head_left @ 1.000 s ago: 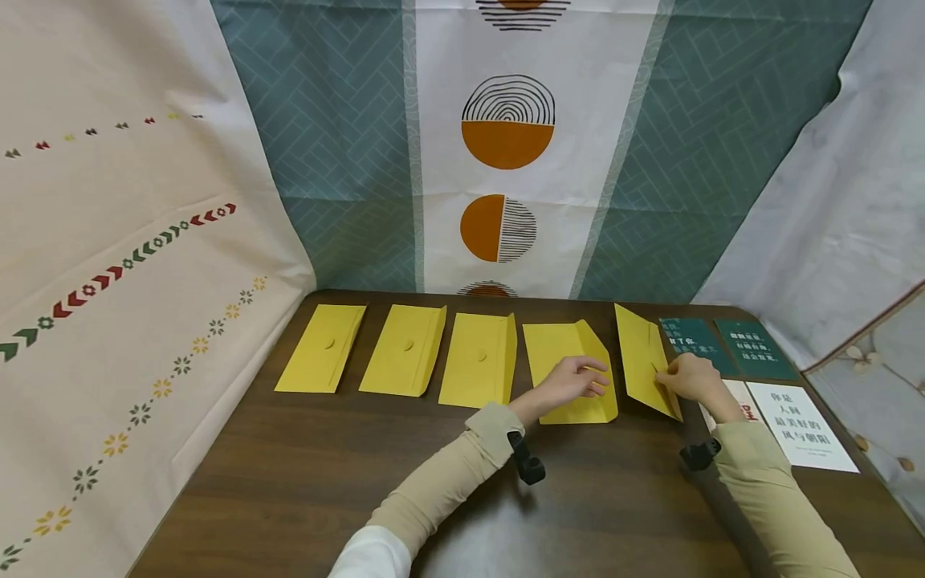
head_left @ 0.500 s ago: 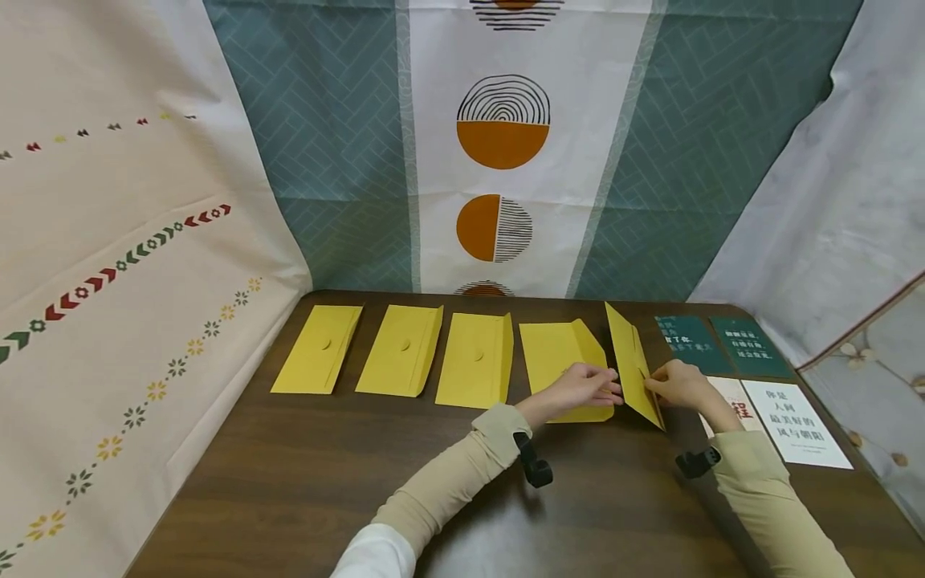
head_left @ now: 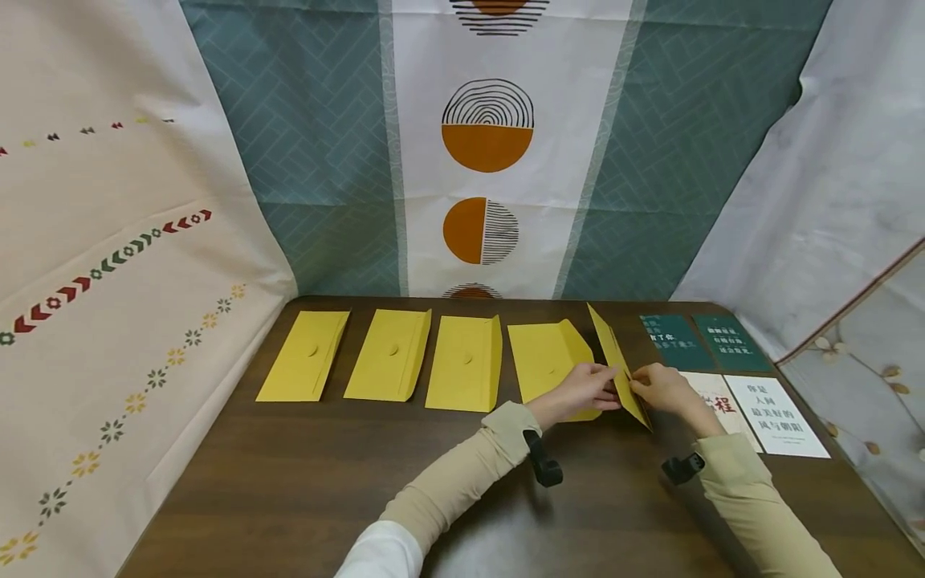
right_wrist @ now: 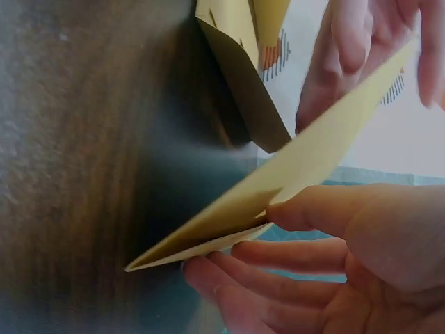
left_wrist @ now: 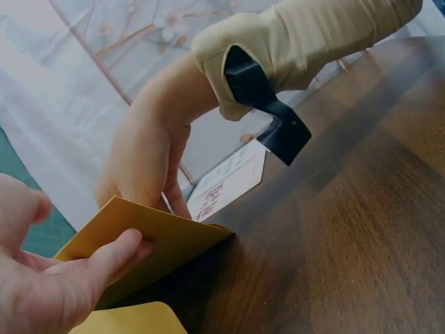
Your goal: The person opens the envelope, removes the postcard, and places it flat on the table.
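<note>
In the head view a yellow envelope stands tilted on its edge at the right end of a row. My right hand pinches its flap side; in the right wrist view the thumb lies on the inner side of the fold with fingers beneath. My left hand is at the envelope's other face, above a neighbouring yellow envelope with its flap opened out. In the left wrist view a left finger lies against the raised envelope's face, the fingers spread rather than curled round it.
Further left lie several yellow envelopes, each with a small round tab. On the right are green cards and white cards with printed characters. The dark wooden table backs onto a hanging patterned cloth.
The raised envelope has tilted more upright and moved slightly left with my right hand. My left hand has moved right, from over the neighbouring envelope to the raised one. The head view has shifted slightly.
</note>
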Demonstrator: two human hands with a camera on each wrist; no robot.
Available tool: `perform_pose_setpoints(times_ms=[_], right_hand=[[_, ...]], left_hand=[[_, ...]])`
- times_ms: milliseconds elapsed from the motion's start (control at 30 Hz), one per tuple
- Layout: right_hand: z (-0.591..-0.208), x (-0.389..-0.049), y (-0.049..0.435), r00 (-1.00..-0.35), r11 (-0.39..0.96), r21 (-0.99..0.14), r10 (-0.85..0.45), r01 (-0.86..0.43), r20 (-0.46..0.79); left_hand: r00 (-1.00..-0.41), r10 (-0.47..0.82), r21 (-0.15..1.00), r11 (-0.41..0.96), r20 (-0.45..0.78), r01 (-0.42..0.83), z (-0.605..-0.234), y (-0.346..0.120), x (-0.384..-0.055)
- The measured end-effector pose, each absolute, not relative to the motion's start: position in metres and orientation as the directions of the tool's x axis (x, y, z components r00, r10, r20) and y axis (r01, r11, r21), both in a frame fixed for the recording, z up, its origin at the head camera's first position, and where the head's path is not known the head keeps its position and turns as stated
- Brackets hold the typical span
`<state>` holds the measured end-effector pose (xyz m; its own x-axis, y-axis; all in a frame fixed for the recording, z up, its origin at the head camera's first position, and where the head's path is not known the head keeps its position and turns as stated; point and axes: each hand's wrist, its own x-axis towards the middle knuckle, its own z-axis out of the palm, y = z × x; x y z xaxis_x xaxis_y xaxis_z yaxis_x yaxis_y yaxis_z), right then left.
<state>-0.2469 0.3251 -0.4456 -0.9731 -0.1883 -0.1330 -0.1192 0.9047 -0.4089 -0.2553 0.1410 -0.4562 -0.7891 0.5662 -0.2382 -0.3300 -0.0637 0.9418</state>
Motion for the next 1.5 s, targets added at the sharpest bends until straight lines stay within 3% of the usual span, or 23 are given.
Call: perform_pose_setpoints(times_ms=[433,1000,1500], right_hand=[[-0.444,-0.243,0.314,-0.99,0.936,-0.336,-0.131,-0.104,-0.059],[-0.415,-0.24,0.305,-0.959,0.906,-0.317,-0.244,-0.279,0.145],[-0.401,-0.238,0.293,-0.934,0.891,-0.297,-0.291,-0.343,0.206]], left_hand=[[-0.839,0.498,0.972,0.044,-0.221,-0.229,-0.46,0.138,-0.251],[-0.842,0.506,0.953,-0.113,-0.188,-0.28,-0.449,0.108,-0.268],[-0.839,0.517,0.944,-0.159,-0.168,-0.288,-0.451,0.088,-0.274]])
